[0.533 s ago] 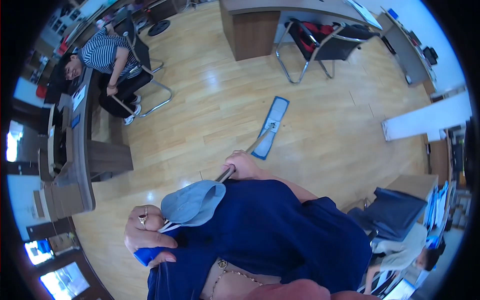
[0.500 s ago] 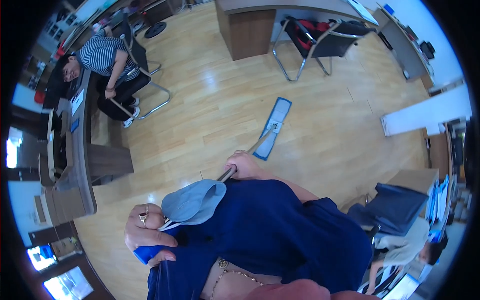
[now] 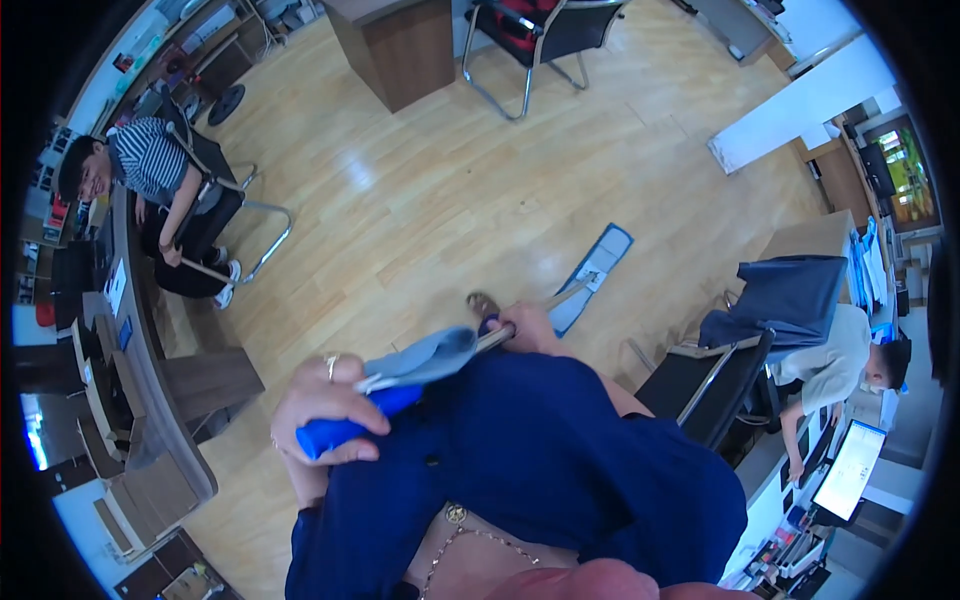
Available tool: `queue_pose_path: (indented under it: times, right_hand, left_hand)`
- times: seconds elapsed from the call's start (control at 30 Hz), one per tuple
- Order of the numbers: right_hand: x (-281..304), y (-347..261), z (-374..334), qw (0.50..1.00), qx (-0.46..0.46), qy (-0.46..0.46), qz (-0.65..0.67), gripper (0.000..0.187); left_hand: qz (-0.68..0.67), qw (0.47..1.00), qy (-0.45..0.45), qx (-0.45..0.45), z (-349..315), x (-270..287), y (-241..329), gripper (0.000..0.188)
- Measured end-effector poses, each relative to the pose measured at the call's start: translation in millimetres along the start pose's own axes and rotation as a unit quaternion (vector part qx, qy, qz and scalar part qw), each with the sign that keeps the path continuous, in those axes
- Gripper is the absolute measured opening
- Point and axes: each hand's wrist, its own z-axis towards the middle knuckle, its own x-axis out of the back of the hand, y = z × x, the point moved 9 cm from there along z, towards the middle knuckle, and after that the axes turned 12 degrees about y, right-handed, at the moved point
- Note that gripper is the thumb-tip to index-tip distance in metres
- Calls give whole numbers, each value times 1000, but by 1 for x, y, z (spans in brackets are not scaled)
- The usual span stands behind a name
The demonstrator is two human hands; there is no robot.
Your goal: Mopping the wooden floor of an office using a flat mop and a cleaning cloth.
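A flat mop's blue-edged grey pad lies on the wooden floor ahead and to the right, its pole slanting back toward me. My right hand is closed round the pole partway up. Near my body, my left hand wraps the blue grip at the pole's top end. Between the two hands, a grey-blue cup-shaped cloth piece with pale cords hides part of the pole; I cannot tell how it is held. My sandalled foot shows just beyond the right hand.
A person in a striped top sits at the curved desk on the left. Another person in a pale shirt works at right, behind a dark chair. Ahead stand a wooden desk, a metal-framed chair and a white pillar.
The mop pad has moved right and changed its slant, both hands going along with the pole. My view has turned to the right, and my foot has come into sight.
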Motion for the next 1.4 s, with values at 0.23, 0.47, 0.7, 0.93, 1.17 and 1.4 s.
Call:
queue_pose_path:
  times: [0.23, 0.47, 0.7, 0.93, 1.17, 1.4]
  right_hand:
    - [17, 10, 0, 992, 39, 112, -41, 31]
    - [41, -6, 80, 987, 97, 126, 35, 23]
    - [36, 4, 184, 975, 170, 113, 87, 25]
    - [11, -35, 262, 949, 269, 56, 157, 25]
    - [-30, -87, 338, 919, 319, 9, 231, 22]
    - [-86, -91, 423, 924, 359, 71, 116, 30]
  left_hand:
    - [66, 997, -41, 26, 33, -3, -13, 27]
    - [51, 998, -23, -23, 100, 23, -29, 11]
    - [94, 995, 3, -34, 175, 46, -45, 9]
    - [153, 984, 4, -89, 201, 66, -27, 7]
    - [262, 959, 77, -77, 218, 97, -33, 8]
    - [371, 925, 88, 0, 235, 132, -88, 11]
